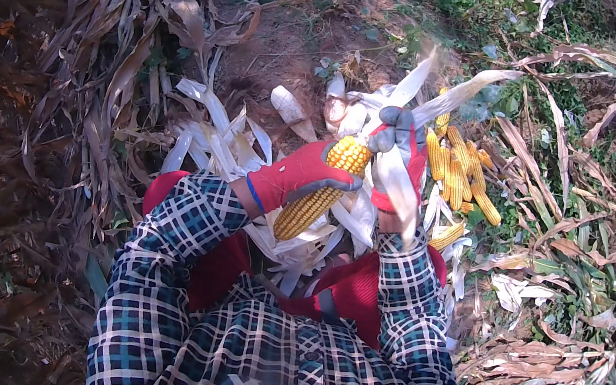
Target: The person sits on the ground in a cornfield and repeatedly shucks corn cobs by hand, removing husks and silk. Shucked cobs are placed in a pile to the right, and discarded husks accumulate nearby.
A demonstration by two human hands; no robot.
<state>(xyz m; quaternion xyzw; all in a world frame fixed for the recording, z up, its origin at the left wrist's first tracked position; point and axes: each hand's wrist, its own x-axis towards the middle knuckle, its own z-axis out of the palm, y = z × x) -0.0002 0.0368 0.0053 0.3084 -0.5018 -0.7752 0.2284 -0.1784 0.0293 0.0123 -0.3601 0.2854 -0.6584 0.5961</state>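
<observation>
My left hand (309, 173), in a red and grey work glove, is wrapped around a yellow corn cob (307, 214). The kernels are bare along the cob, which slants with one end toward my body. At its far end my right hand (397, 143), gloved the same way, grips pale corn husk (399, 186). Long strips of the husk stick out above and below the right fist. Whether the husk is still joined to the cob is hidden by the fingers.
Beyond my right hand lies a pile of bare yellow cobs (457, 168), with another cob (447, 236) nearer me. Ears in husk (292, 110) rest on the soil ahead. Loose husks (297, 257) lie between my legs. Dry corn stalks (120, 42) are heaped at left.
</observation>
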